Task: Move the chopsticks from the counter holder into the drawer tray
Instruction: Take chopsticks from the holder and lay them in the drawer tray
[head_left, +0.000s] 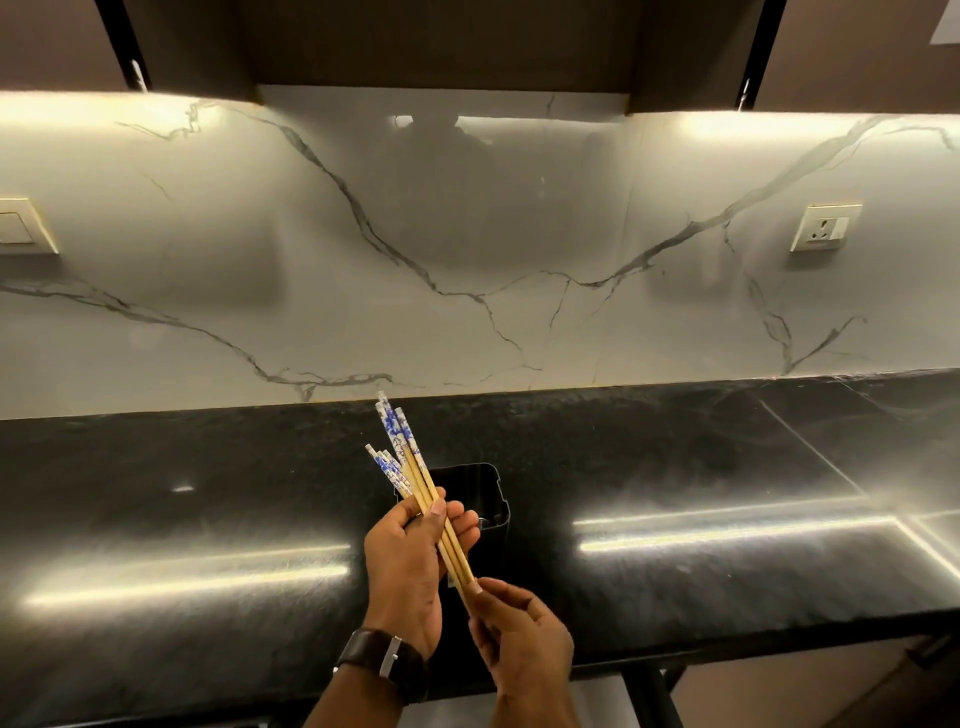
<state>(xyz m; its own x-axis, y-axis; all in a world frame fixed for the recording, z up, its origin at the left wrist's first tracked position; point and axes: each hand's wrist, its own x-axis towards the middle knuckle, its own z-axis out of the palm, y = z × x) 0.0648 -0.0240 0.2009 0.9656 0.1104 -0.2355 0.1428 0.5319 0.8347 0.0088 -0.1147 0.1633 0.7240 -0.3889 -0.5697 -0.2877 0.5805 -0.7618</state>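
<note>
Plainly, the chopsticks, light, stiff and probably smooth sticks, were just in front of the holder on the tabletop, the left hand curled round their middle and the right hand pinching their thin ends, so I judged a bundled grip safest.

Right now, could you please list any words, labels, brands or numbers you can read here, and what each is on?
None can be read.
The chopsticks carry only a blue pattern, no letters.
The wall socket and the wristwatch show no legible marking.
The white sheet at top right looks blank.
</note>
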